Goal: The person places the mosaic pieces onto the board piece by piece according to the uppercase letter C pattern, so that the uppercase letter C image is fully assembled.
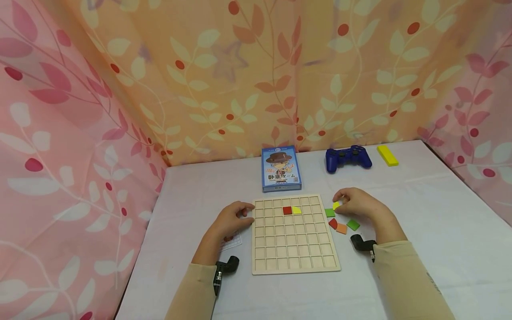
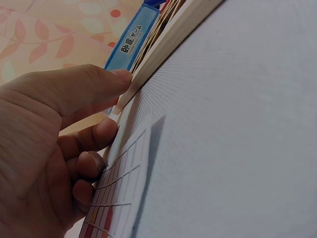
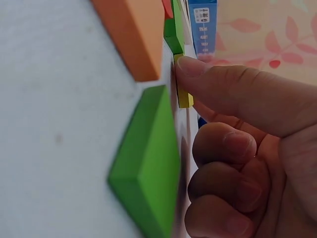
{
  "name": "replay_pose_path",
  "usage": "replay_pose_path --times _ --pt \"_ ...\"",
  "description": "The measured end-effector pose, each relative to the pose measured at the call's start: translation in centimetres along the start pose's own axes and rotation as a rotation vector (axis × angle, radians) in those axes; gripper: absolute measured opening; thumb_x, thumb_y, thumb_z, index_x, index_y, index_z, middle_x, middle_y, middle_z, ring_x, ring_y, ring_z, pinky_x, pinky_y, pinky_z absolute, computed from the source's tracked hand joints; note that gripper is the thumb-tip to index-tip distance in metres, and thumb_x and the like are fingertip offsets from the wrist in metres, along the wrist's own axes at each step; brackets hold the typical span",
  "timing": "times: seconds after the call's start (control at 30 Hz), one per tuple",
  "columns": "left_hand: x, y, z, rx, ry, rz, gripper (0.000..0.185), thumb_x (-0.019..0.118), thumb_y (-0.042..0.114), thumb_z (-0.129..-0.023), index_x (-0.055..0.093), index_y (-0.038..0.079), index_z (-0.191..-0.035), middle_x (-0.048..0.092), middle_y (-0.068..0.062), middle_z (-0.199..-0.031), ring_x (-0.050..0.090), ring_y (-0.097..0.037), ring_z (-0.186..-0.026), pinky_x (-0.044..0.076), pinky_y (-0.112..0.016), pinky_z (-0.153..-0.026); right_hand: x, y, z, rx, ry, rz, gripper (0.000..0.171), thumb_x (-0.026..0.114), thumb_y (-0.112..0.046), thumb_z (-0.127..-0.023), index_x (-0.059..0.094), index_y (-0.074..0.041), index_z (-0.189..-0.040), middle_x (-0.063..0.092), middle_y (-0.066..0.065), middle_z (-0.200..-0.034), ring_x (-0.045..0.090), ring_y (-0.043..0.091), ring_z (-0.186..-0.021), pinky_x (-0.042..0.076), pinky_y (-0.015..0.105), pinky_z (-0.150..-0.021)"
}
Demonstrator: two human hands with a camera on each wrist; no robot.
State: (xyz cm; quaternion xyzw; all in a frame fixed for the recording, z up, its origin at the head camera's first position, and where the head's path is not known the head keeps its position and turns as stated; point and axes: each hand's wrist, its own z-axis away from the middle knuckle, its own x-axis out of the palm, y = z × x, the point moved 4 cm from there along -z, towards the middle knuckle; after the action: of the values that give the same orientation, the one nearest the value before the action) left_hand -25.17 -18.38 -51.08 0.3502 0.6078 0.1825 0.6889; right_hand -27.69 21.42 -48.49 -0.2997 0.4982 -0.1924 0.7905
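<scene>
A wooden grid board [image 1: 295,242] lies on the table. One red square tile [image 1: 287,210] and one yellow quarter-round tile [image 1: 297,210] sit side by side in its upper rows. My left hand [image 1: 230,221] touches the board's left edge with thumb and forefinger, its other fingers loosely bent over a gridded card [image 1: 234,241]. Right of the board, my right hand [image 1: 356,203] pinches a small yellow tile [image 3: 184,96] between thumb and forefinger, close to the table. Near it lie green tiles [image 1: 353,225], a red tile [image 1: 333,223] and an orange tile [image 1: 342,229].
Behind the board lies a blue game box [image 1: 281,169]. Farther right are a blue game controller [image 1: 349,158] and a yellow block [image 1: 387,155]. A white cloth [image 1: 192,191] covers the table, and patterned curtains [image 1: 240,89] hang behind it and at both sides.
</scene>
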Motion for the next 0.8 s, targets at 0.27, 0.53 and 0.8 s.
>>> replay_pose_path --times 0.27,0.53,0.8 --pt "0.01 0.09 -0.06 -0.004 -0.002 0.001 0.037 0.075 0.036 -0.079 0.066 0.027 -0.113 0.056 0.002 -0.089 0.050 -0.016 -0.080 0.043 -0.034 -0.068 -0.34 0.56 0.07 0.008 0.011 -0.003 0.035 0.075 -0.019 -0.077 0.060 -0.009 -0.107 0.048 0.007 -0.076 0.046 0.022 -0.068 0.035 0.034 -0.062" --pt "0.05 0.11 -0.13 0.011 -0.001 -0.007 0.037 0.075 0.036 -0.079 0.066 0.027 -0.113 0.055 0.002 -0.088 0.050 -0.015 -0.078 0.042 -0.034 -0.067 -0.61 0.75 0.15 -0.010 0.041 0.021 0.030 0.076 -0.019 -0.076 0.062 -0.008 -0.101 0.046 0.005 -0.073 0.044 0.021 -0.067 0.033 0.034 -0.062" --pt "0.03 0.00 -0.03 0.006 0.000 -0.011 0.038 0.076 0.036 -0.079 0.066 0.028 -0.114 0.055 0.003 -0.089 0.049 -0.015 -0.079 0.041 -0.034 -0.068 -0.57 0.68 0.16 0.003 0.050 0.066 0.025 0.075 -0.022 -0.077 0.063 -0.013 -0.097 0.047 0.006 -0.075 0.046 0.022 -0.070 0.034 0.035 -0.062"
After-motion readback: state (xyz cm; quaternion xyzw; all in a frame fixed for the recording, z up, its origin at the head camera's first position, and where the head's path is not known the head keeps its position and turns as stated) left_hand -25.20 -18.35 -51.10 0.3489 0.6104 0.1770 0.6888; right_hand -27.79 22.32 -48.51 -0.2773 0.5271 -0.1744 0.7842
